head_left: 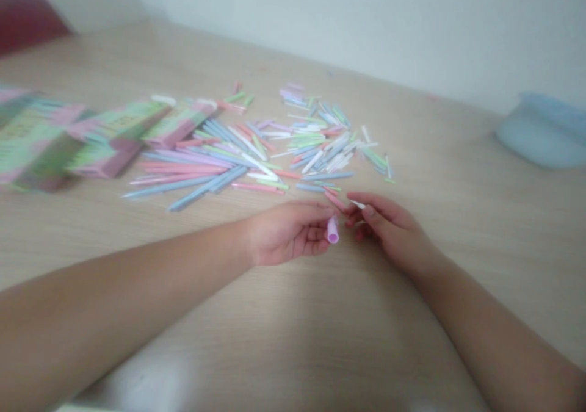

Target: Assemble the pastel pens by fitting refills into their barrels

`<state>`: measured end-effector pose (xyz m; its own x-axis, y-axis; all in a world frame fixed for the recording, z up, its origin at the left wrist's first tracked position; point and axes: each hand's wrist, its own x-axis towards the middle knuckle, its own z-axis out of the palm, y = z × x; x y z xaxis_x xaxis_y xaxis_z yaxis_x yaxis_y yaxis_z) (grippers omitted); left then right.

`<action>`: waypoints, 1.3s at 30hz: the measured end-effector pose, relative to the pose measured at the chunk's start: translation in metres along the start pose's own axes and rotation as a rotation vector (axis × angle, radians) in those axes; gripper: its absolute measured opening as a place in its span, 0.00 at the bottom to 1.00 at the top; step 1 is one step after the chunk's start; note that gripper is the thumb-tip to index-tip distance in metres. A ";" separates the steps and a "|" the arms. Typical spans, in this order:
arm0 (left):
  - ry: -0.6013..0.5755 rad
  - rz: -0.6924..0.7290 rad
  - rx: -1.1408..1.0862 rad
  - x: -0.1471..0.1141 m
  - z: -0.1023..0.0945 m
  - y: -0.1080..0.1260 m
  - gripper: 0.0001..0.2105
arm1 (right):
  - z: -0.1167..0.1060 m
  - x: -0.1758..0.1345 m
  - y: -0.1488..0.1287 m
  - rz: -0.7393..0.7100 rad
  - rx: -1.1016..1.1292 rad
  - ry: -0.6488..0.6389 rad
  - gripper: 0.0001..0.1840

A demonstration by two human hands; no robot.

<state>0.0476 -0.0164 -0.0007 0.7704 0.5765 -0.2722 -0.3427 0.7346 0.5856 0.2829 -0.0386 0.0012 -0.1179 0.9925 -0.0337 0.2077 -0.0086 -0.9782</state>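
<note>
My left hand (295,232) is closed around a short light-purple hollow tube (332,231), whose open end faces me. Between the thumb and forefinger of my right hand (389,223) is a thin white pointed piece (357,204). A pink stick (336,201) lies just beyond the gap between my hands; whether my right fingers touch it I cannot tell. Past my hands spreads a pile of short coloured pieces (329,146) in white, blue, green and orange. Left of it lie longer pastel sticks (196,177) in a loose fan. The picture is somewhat blurred.
Several green-and-pink boxes (114,125) lie at the left of the wooden table (274,339). A pale blue bag-like thing (544,131) sits at the far right. A dark red object (30,18) is at the upper left. A white wall (366,21) stands behind the table.
</note>
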 end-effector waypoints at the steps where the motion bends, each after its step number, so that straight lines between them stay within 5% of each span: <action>1: -0.001 0.011 0.007 0.000 0.000 0.000 0.03 | 0.001 0.000 -0.001 -0.009 -0.016 -0.004 0.22; 10: 0.184 0.257 0.006 0.003 0.007 -0.007 0.08 | 0.007 -0.017 -0.013 -0.071 0.107 -0.013 0.14; 14: 0.288 0.288 0.027 0.003 0.011 -0.009 0.09 | 0.009 -0.028 -0.023 -0.073 0.212 -0.111 0.12; 20: 0.271 0.293 0.088 0.002 0.013 -0.011 0.07 | 0.016 -0.042 -0.035 -0.093 0.138 -0.235 0.11; 39: 0.291 0.303 0.153 0.002 0.014 -0.015 0.04 | 0.012 -0.036 -0.028 -0.138 0.204 -0.320 0.11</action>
<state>0.0617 -0.0312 0.0012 0.4563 0.8504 -0.2619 -0.4292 0.4682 0.7724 0.2696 -0.0758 0.0270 -0.4344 0.8980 0.0704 -0.0246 0.0663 -0.9975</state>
